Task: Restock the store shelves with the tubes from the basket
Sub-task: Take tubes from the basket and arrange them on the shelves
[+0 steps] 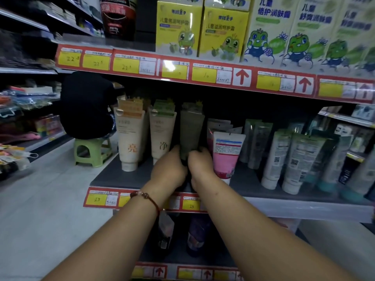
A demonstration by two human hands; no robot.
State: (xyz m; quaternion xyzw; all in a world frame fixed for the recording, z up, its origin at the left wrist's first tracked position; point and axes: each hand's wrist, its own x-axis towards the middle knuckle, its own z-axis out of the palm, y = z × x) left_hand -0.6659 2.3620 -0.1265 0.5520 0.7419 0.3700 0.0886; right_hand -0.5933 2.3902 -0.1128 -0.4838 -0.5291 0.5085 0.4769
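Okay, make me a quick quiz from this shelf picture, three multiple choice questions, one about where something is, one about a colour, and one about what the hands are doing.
1. Where does the dark green tube stand?
A. Between the cream tube with the green top and the pink tube
B. On the top shelf beside the yellow boxes
C. On the floor by the stool

2. What colour is the stool in the aisle?
A. Red
B. Light green
C. Blue

3. What are the hands doing?
A. Both hang free
B. Only one touches a tube
C. Both grip the foot of the dark green tube

Answers: 1 A, it stands on the middle shelf between those two tubes. 2 B, its seat and legs are light green. 3 C, the left hand and right hand both curl round the tube's lower end.
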